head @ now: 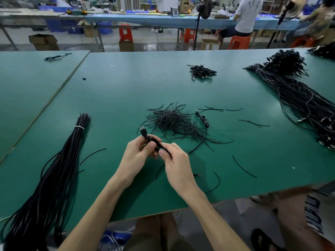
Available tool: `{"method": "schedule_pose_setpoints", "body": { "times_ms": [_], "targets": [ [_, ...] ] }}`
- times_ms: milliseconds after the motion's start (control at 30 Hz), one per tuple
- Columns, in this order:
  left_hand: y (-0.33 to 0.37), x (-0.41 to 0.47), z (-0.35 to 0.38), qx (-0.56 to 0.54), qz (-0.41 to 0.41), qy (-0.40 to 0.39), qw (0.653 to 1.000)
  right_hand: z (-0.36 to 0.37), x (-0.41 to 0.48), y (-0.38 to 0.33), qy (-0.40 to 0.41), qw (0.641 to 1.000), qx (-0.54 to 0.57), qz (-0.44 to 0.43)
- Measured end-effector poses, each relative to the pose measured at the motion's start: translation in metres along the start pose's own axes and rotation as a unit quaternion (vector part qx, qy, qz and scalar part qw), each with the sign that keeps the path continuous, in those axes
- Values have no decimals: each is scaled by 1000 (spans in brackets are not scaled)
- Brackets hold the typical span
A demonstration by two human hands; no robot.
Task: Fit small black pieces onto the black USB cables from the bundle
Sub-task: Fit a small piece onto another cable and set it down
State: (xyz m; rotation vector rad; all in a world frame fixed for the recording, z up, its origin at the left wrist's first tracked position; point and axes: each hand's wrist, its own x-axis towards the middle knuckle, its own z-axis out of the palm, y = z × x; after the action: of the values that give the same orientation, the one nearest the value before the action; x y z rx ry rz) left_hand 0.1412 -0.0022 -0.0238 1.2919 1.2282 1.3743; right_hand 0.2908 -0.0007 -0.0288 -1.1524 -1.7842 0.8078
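USB cable (144, 132) is held over the table (126, 87), plug pointing up-left. Your left hand (137, 156) grips it behind the plug; your right hand (176, 160) pinches it alongside. Hold both pinches close so the piece seats straight. The pile of black pieces (172, 122) lies just beyond.

I counted two green tables, the left table (27, 91) and the main table (130, 91), carrying two tied cable bundles, the left bundle (59, 169) and the right bundle (293, 98), one pile of short black pieces (174, 122) and one small heap of USB cables (202, 71). Two single cables lay loose, the near loose cable (204, 121) and the far loose cable (56, 57). One USB cable (144, 132) was held by two hands, the left hand (137, 157) and the right hand (177, 163), and two people (248, 15) sat at the far bench.
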Motion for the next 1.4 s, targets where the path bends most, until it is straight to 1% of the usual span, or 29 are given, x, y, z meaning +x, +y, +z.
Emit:
{"method": "schedule_pose_setpoints", "body": {
  "times_ms": [100, 167, 300, 400, 467, 533, 667, 900, 1000, 1100, 1133, 1233, 1300, 1400],
  "targets": [
    [0, 1, -1, 89, 12, 24, 996, 3, -1, 0, -40, 996, -77, 12],
    [-3, 1, -1, 135, 9, 33, 990, 6, -3, -3, -67, 987, -147, 3],
    [-6, 3, -1, 180, 21, 65, 981, 5, 3, -8, -140, 937, -316, -52],
    [-6, 4, -1, 195, 29, 82, 977, -4, 13, -8, -190, 912, -354, -83],
    [-8, 4, -1, 196, 27, 87, 976, -7, 13, -8, -190, 909, -357, -104],
    [-9, 4, -2, 163, 11, 81, 983, -5, 10, -7, -173, 917, -341, -111],
    [-7, 3, -2, 68, 6, 56, 996, -6, 8, -1, -145, 960, -227, -74],
    [-5, 1, -4, -10, 11, 26, 1000, -10, 11, 2, -139, 979, -147, -39],
    [-4, 0, -4, -19, 12, 21, 1000, -10, 14, 6, -150, 984, -99, -10],
    [-1, 0, -3, -19, 12, 14, 1000, -11, 17, 9, -158, 986, 29, 45],
    [0, -1, -3, -10, 9, 12, 1000, -11, 18, 10, -157, 985, 49, 51],
    [3, 0, -2, 25, -21, 3, 999, -12, 17, 9, -145, 987, 55, 47],
    [10, 4, -4, 37, -35, -21, 998, -12, 17, 9, -134, 987, 74, 47],
    [24, 19, -11, 68, -38, -91, 993, -14, 18, 10, -106, 985, 126, 50]
  ]
}}
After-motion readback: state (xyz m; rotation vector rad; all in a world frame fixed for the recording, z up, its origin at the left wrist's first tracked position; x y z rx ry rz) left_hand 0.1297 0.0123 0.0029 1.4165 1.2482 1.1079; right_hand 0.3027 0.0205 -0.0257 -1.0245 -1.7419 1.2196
